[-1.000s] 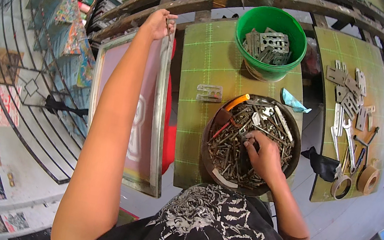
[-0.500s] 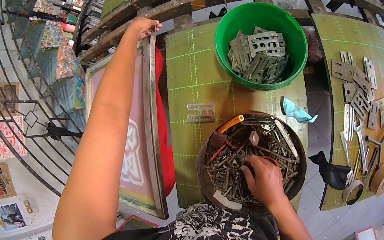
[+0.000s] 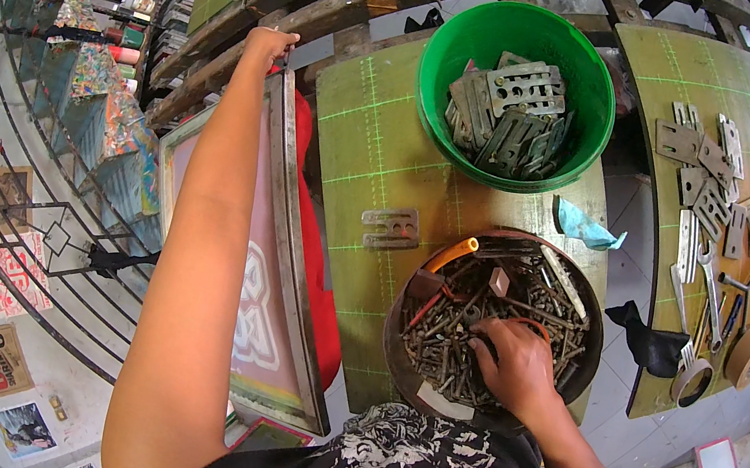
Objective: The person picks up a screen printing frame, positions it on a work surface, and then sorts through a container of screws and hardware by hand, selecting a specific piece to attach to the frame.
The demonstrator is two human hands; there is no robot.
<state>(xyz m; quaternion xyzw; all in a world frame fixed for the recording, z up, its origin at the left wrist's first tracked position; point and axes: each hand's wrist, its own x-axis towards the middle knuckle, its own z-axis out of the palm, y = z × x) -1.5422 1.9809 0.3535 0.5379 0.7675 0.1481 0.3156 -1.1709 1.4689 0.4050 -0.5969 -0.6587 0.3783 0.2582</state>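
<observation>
My left hand (image 3: 273, 42) reaches far forward to the wooden rail, just beyond the top corner of a framed printing screen (image 3: 290, 180). Its fingers are curled in, and what they hold, if anything, is too small to make out. Down in a round dark pan (image 3: 587, 369) full of loose bolts and screws (image 3: 446, 340), my right hand (image 3: 521, 360) is bent with thumb and fingertips drawn together. Those fingertips touch the bolts, and whatever lies between them is hidden. An orange tube (image 3: 453, 254) sticks out over the pan's rim.
Beyond the pan stands a green bucket (image 3: 435, 110) of slotted metal plates (image 3: 520, 110). One slotted plate (image 3: 391, 227) and a blue cloth (image 3: 587, 227) lie on the green board (image 3: 349, 150). The right-hand board holds more plates, wrenches (image 3: 710, 295), tape rolls (image 3: 747, 356) and a black cloth (image 3: 645, 337).
My left hand has shifted slightly left and forward, its fingers still curled. My right hand stays among the bolts with little movement. The whole view has shifted a little.
</observation>
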